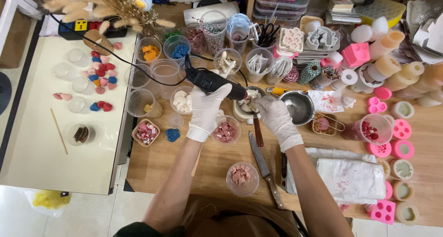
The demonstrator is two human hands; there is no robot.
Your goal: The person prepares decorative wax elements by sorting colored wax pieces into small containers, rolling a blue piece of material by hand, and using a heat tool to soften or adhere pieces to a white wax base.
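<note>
Left hand (205,109) fingers wrapped round black heat tool (213,81), nozzle over small cup (247,107) at table centre. Right hand (272,113) fingers curled on cup rim. Risk: glove near nozzle may scorch; cord (138,66) may snag nearby cups.

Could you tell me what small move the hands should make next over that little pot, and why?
Probably keep the black corded tool in the left hand aimed into the small pot, while the right hand steadies it. The nozzle already points at the pale lumps inside, which look solid, and both gloved hands are set there.
</note>
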